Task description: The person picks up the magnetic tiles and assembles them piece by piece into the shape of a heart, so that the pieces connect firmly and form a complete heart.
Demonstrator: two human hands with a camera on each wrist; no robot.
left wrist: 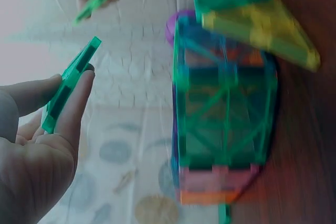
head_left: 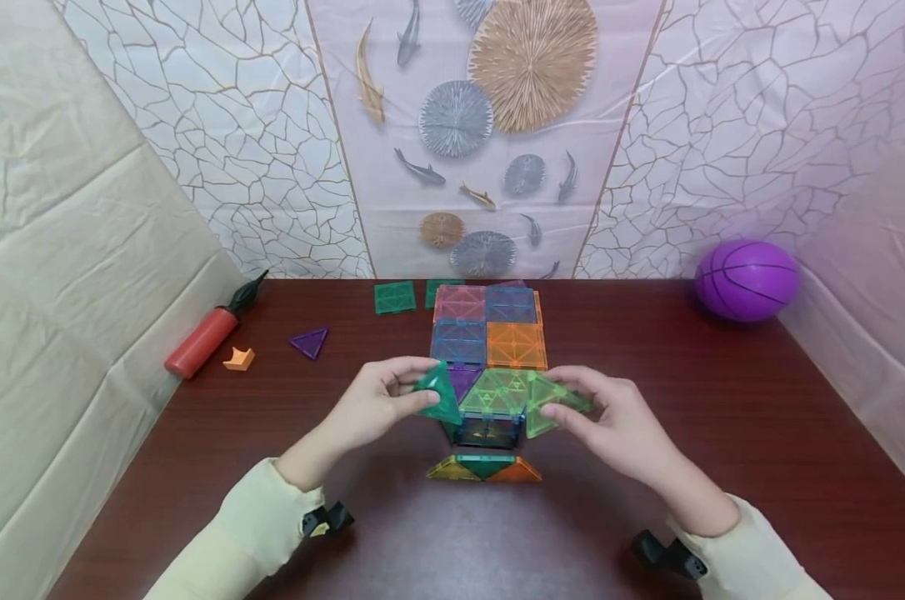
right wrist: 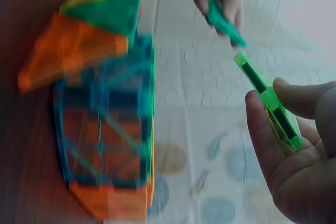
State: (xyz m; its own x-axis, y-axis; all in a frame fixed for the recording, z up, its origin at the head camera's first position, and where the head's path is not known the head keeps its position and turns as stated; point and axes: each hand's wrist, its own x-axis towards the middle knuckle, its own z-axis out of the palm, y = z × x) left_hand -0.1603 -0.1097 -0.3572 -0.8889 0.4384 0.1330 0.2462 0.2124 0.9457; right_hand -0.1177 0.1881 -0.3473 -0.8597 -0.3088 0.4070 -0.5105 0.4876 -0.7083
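My left hand pinches a dark green triangular magnetic tile between thumb and fingers. A light green triangular magnetic tile is held the same way by my right hand. Both tiles are above the near end of a box-shaped structure of translucent magnetic tiles. In the two wrist views, the dark green tile and the light green one appear edge-on, apart from the structure. Light green triangles and a purple triangle lie on its near top.
A strip of yellow, green and orange triangles stands at the structure's near end. Green square tiles lie behind it. Leftward are a purple triangle tile, an orange crown-shaped piece and a red hand pump. A purple ball sits back right.
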